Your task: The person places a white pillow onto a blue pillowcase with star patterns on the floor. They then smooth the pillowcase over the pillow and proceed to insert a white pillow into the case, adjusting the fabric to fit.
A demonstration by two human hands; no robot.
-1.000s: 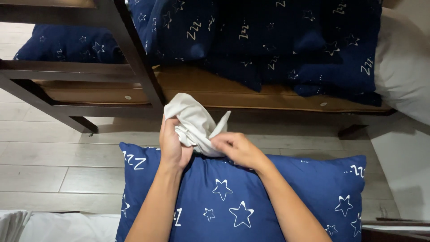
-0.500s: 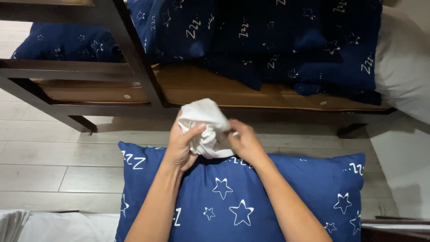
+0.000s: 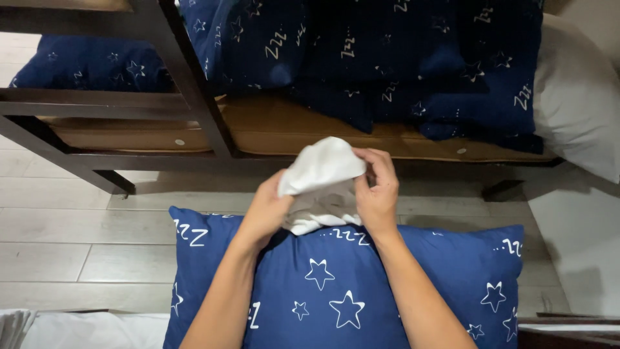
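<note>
Pale floorboards (image 3: 77,232) are seen beneath a blue star pillow (image 3: 336,291); at twelve o'clock, a white cloth (image 3: 321,174) is pinched by left hand (image 3: 268,210) and right hand (image 3: 378,190).

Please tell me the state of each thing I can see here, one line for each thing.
White cloth: bunched up, held by both hands.
Left hand: closed on the cloth.
Right hand: closed on the cloth.
Star-print pillow: lying flat under the forearms.
Star-print bedding: rumpled on the wooden bench.

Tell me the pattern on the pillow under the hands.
Dark blue pillow with white outlined stars and letter motifs, clearest in the head view.
</note>
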